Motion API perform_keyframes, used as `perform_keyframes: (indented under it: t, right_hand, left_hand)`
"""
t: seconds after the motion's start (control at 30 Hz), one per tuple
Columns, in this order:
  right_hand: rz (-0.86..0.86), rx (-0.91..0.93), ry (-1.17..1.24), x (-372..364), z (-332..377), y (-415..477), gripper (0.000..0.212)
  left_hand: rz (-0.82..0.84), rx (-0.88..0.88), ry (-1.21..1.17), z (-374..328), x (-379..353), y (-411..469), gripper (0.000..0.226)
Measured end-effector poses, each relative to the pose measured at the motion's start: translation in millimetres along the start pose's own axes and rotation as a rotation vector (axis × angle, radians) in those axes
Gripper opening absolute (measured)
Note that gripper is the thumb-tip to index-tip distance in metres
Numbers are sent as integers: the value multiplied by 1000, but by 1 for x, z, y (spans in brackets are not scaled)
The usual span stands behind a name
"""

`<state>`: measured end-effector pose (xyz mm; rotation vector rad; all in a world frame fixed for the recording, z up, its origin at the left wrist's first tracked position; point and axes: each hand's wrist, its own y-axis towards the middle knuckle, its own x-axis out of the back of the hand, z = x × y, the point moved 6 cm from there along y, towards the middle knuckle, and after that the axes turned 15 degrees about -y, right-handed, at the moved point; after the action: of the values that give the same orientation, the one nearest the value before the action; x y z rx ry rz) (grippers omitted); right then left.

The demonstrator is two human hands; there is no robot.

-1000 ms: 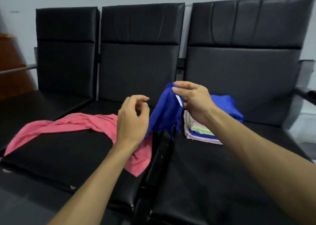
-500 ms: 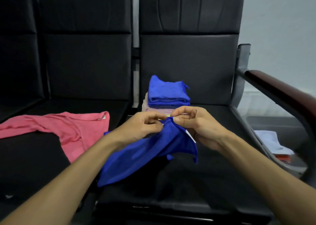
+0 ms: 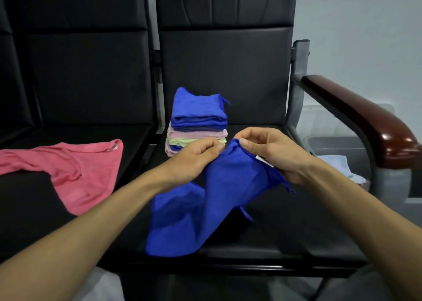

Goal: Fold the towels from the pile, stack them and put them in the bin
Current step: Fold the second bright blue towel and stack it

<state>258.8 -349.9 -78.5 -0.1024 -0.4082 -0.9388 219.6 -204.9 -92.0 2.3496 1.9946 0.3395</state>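
Pinching the top corner of the blue towel (image 3: 205, 209) between left hand (image 3: 194, 161) and right hand (image 3: 274, 154), both gripping cloth, above the chair seat (image 3: 296, 232). Likely soft, light, limp; best taken by corners. Long axis slanting down toward near-left, tail draped before the folded stack (image 3: 198, 118).

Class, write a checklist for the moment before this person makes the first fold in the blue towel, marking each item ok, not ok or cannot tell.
1. Left hand pinches the top edge of the blue towel: ok.
2. Right hand pinches the same edge: ok.
3. Blue towel spread flat: not ok, it hangs bunched onto the seat.
4. Stack of folded towels tidy: ok.
5. Pink towel out of the way: ok, on the neighbouring seat.
6. Bin within reach: cannot tell.
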Motion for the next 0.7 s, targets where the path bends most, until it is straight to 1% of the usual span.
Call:
perform_keyframes:
  t: [0.07, 0.13, 0.2, 0.23, 0.33, 0.4, 0.5, 0.57, 0.63, 0.7]
  right_hand:
    - [9, -20, -112, 3, -4, -2, 20]
    - [30, -45, -191, 4, -8, -2, 29]
    - [51, -32, -303, 2, -8, 0, 29]
    - [64, -18, -363, -1, -8, 3, 25]
    - [40, 16, -479, -8, -10, 10, 14]
    - [9, 30, -508, -9, -12, 14, 12]
    - [-18, 65, -558, -8, -11, 16, 13]
    - [-11, 83, -614, -9, -9, 14, 13]
    - [-5, 102, -757, -10, -9, 13, 14]
    - [7, 126, -908, -11, -8, 11, 13]
  left_hand:
    - [16, -28, 68, 1, 1, 2, 30]
    - [82, -70, 172, 3, 1, 2, 42]
    - [164, -38, 241, 9, 0, 1, 50]
    - [195, -19, 305, 12, -1, 0, 47]
    - [240, -5, 599, 16, 5, -4, 22]
    - [233, -9, 708, 14, 11, -8, 23]
    - [172, -4, 724, 11, 24, -13, 29]
    - [130, -8, 739, 8, 35, -16, 27]
    - [86, -25, 792, 6, 46, -19, 26]
    - [20, -20, 860, 6, 61, -23, 39]
